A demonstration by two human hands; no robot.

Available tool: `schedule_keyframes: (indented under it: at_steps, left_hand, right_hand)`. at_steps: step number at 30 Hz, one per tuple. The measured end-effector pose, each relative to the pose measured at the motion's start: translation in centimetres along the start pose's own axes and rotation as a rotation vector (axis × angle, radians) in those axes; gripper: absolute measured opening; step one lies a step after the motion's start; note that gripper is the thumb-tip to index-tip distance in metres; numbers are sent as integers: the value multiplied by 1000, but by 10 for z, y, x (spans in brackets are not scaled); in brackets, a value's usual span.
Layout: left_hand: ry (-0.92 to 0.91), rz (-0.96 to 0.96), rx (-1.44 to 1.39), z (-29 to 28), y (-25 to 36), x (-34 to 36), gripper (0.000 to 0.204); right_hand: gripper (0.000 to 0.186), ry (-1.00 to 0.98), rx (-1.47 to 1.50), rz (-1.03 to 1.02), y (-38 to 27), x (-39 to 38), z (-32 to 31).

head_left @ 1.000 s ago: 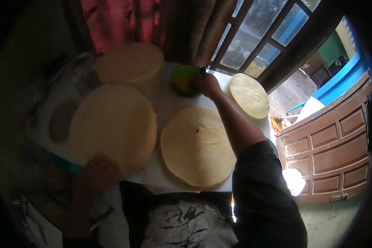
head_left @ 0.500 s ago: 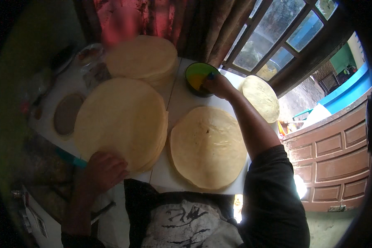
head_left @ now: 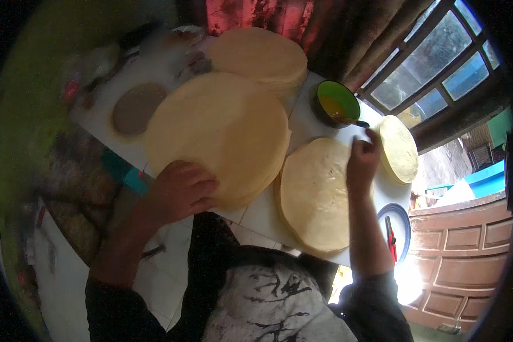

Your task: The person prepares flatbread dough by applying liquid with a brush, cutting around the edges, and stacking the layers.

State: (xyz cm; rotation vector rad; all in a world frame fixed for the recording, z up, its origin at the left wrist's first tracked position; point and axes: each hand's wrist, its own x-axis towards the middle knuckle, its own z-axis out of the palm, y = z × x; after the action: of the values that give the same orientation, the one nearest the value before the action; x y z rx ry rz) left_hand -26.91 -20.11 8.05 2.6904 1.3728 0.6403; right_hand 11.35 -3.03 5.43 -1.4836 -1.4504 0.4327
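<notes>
My left hand (head_left: pixel 179 191) rests on the near edge of a broad stack of thin round dough sheets (head_left: pixel 222 125), its fingers bent but slightly apart. Over the right edge of a second dough stack (head_left: pixel 316 194), with a shinier top, hovers my right hand (head_left: pixel 363 162). Its thumb and forefinger are parted and hold nothing. Just beyond that hand stands a green bowl (head_left: pixel 329 94) containing yellow liquid. A dark-handled utensil (head_left: pixel 356 122) leans on its rim; its working end is hard to make out.
Another dough stack (head_left: pixel 259 54) stands at the back, and a smaller one (head_left: pixel 398 149) at the far right. A blue-rimmed plate (head_left: pixel 403 219) with a red-handled tool (head_left: pixel 391 242) lies near the right table edge. A brown round patch (head_left: pixel 138 108) lies left.
My right hand has let go of the utensil in the bowl and drawn back toward me. The view has shifted, bringing the blue-rimmed plate into sight. My left hand remains at the large stack's edge.
</notes>
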Motion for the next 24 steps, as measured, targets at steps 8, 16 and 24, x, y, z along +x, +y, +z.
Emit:
schedule_keyframes:
  at_steps: [8, 16, 24]
  left_hand:
    - [-39, 50, 56, 7, -8, 1, 42]
    - [36, 82, -17, 16, -10, 2, 37]
    - [47, 139, 47, 24, -6, 4, 29]
  right_hand:
    - [30, -900, -277, -912, -91, -70, 38]
    - [30, -912, -273, -971, -95, -66, 39]
    - [31, -897, -257, -953, -103, -73, 39]
